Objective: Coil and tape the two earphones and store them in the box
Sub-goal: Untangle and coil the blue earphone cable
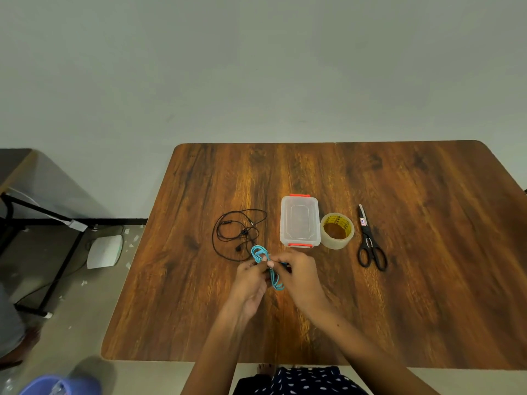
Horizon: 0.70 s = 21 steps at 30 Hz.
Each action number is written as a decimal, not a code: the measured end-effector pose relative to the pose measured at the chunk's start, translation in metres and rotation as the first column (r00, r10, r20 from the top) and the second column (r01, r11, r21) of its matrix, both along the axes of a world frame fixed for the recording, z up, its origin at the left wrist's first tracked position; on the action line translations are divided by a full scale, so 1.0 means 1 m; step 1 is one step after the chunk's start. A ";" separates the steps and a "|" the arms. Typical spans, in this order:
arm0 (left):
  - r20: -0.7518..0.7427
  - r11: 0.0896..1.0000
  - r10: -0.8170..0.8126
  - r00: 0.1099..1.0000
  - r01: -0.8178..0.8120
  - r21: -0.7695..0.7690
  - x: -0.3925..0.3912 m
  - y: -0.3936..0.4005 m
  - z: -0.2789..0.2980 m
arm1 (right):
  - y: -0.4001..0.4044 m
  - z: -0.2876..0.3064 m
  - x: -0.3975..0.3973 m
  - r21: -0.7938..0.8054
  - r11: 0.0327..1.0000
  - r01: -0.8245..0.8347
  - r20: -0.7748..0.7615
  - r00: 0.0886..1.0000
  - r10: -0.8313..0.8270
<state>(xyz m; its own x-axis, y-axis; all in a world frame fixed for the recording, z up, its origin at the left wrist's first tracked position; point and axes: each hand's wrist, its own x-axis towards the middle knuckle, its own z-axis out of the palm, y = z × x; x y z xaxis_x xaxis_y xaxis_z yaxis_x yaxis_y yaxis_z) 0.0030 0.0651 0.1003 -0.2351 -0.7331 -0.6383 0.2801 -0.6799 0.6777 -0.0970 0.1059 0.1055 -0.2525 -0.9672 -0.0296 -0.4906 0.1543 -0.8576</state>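
Both hands' fingers (pixel 270 264) pinch the coiled blue earphone (pixel 266 269) between them.

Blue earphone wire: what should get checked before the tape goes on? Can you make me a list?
1. Blue earphone coiled into a bundle: ok.
2. Left hand and right hand both holding the bundle: ok.
3. Tape roll close by, beside the box: ok.
4. Scissors within reach, lying flat: ok.
5. Loose tape end ready to pull: cannot tell.
6. Black earphone coiled: not ok, it lies loose.
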 end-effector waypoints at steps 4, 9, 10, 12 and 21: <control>-0.037 0.998 -0.010 0.999 0.012 0.058 0.003 0.000 -0.001 | 0.000 0.001 0.000 0.048 0.995 -0.088 -0.084 0.992 0.092; -0.058 0.992 -0.041 0.997 0.048 0.114 0.005 0.000 -0.003 | -0.001 0.000 0.000 0.081 0.995 -0.057 -0.099 0.993 0.065; -0.067 0.993 -0.037 0.997 0.044 0.108 0.004 0.000 -0.002 | -0.001 0.000 0.001 0.071 0.997 -0.040 -0.095 0.994 0.047; -0.092 0.996 -0.018 0.996 0.026 0.088 0.002 0.001 0.000 | -0.001 -0.001 0.003 0.043 0.999 0.002 -0.065 0.998 0.001; -0.164 0.996 -0.086 0.983 0.089 0.009 0.002 0.002 -0.007 | -0.003 -0.007 -0.012 0.174 0.964 0.202 0.520 0.812 -0.264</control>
